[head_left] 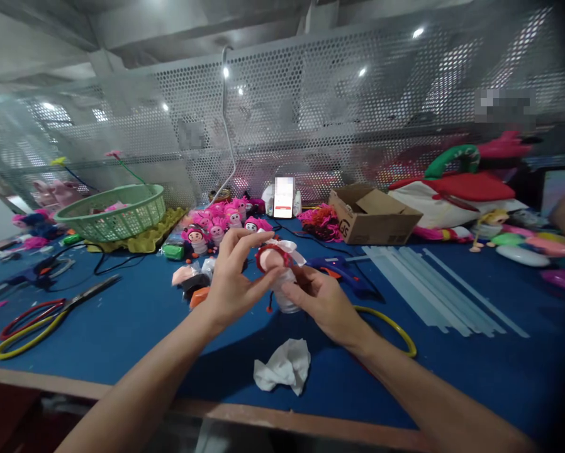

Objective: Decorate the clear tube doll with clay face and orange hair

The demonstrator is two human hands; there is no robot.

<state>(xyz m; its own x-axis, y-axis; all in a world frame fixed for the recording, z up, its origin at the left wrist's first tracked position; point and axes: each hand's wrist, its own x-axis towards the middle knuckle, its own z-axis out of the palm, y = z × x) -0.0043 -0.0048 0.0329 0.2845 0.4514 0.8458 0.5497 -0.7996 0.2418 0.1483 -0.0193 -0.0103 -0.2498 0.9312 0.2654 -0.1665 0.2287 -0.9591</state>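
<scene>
Between my hands is a small doll (pixel 288 298) with a whitish body, a pale face, a red rim round the head and a white bow on top. My left hand (pixel 235 277) has its thumb at the face and its fingers at the head's upper edge. Lower down, my right hand (pixel 323 299) grips the body from the right side. A thin dark limb with a red end hangs below the doll. Beneath it on the blue table lies a crumpled white tissue (pixel 283 366). Small lumps of clay in wrappers (pixel 192 280) sit left of my left hand.
Scissors (pixel 60 314) lie at left, near a green basket (pixel 117 217). Several pink dolls (pixel 216 226) and a lit phone (pixel 283 197) stand behind. At right are a blue glue gun (pixel 341 272), a cardboard box (pixel 377 217), glue sticks (pixel 433 289) and a yellow handle loop (pixel 396 324).
</scene>
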